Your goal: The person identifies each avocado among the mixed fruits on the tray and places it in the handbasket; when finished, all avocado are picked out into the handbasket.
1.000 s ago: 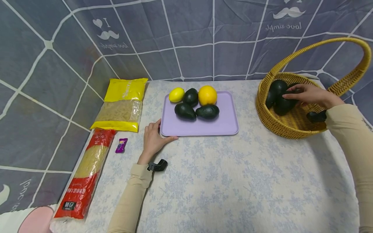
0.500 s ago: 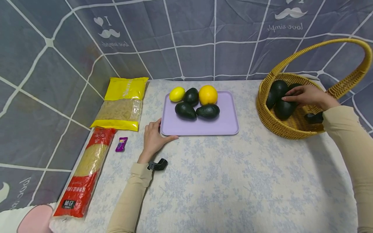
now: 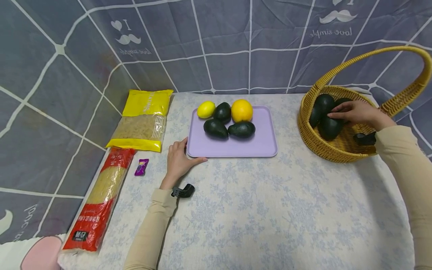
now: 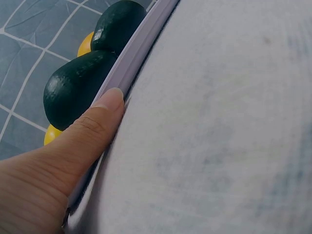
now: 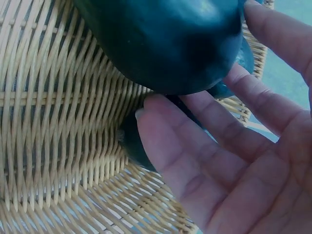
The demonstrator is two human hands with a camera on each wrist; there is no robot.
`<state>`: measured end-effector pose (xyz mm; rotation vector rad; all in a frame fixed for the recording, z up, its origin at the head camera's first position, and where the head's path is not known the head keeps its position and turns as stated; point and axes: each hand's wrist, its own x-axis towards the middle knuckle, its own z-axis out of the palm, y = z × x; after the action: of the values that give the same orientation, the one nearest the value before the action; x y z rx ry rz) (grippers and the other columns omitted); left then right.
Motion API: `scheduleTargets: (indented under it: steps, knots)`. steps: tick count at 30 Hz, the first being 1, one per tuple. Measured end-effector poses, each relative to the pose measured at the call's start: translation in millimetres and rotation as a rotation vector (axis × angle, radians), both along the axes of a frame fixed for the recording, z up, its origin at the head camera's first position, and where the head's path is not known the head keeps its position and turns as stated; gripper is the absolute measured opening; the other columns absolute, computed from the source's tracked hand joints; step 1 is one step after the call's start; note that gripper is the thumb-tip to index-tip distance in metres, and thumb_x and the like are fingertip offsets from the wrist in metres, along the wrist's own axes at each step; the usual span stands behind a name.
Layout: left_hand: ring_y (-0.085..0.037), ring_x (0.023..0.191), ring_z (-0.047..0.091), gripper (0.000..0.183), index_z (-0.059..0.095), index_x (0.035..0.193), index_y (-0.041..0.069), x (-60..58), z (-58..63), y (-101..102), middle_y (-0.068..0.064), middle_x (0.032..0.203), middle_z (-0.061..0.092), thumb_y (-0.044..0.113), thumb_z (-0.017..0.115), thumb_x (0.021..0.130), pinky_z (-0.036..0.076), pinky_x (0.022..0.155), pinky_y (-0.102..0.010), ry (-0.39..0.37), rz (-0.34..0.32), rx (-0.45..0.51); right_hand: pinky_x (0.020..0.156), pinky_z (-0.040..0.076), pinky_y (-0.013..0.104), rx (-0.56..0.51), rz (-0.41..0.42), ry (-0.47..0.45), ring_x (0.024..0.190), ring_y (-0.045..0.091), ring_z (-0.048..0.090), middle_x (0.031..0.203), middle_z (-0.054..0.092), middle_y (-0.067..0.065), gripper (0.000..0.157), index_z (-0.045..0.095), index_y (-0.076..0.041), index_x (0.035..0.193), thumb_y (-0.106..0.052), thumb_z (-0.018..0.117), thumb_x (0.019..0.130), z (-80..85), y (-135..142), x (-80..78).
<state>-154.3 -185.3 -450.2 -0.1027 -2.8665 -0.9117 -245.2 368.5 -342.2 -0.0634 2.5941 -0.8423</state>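
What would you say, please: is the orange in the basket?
No, the orange sits on the tray, apart from the basket.

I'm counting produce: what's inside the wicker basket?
Several dark green avocados lie in the wicker basket, with the right hand among them. Some woven floor shows beside them. The hand covers part of the pile; whatever lies beneath can't be seen.

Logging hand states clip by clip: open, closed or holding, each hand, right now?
Left hand: open, touching the lilac rectangular tray.
Right hand: touching a dark green rounded avocado in the golden woven basket; whether it grips cannot be told.
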Motion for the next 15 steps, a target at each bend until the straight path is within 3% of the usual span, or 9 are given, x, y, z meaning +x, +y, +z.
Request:
scheduleTargets:
  steps: [4,9,11,15]
  knots:
    - [-0.031,0.093,0.037,0.106,0.039,0.141,-0.002,0.4,-0.7,0,-0.021,0.116,0.049,0.049,0.086,0.061,0.031,0.077,-0.041,-0.001,-0.001,-0.003,0.073,0.051,0.045,0.024,0.007,0.023,0.084,0.015,0.058,0.121,0.049,0.031,0.069,0.045,0.011,0.13,-0.046,0.054,0.093,2.8,-1,4.2]
    - [-0.031,0.093,0.037,0.106,0.04,0.141,-0.002,1.4,-1.2,-1,-0.021,0.117,0.048,0.049,0.086,0.061,0.031,0.077,-0.041,-0.002,0.006,-0.001,0.071,0.049,0.045,0.105,0.036,0.061,0.089,0.033,0.058,0.122,0.048,0.033,0.07,0.046,0.008,0.13,-0.051,0.053,0.093,10.5,-3,10.6]
    - [-0.031,0.093,0.037,0.106,0.04,0.141,-0.001,1.7,-1.0,-1,-0.021,0.117,0.048,0.049,0.087,0.061,0.031,0.077,-0.041,-0.004,0.009,0.001,0.072,0.046,0.048,0.135,0.046,0.095,0.095,0.041,0.055,0.123,0.048,0.033,0.07,0.048,0.006,0.13,-0.052,0.052,0.092,14.5,-4,15.5]
    - [-0.031,0.094,0.037,0.106,0.04,0.142,-0.002,0.3,-0.4,0,-0.02,0.116,0.048,0.049,0.086,0.061,0.031,0.077,-0.041,-0.003,0.007,0.0,0.074,0.042,0.048,0.132,0.05,0.223,0.099,0.039,0.053,0.121,0.053,0.03,0.059,0.053,0.003,0.128,-0.045,0.054,0.094,23.0,-11,31.4]
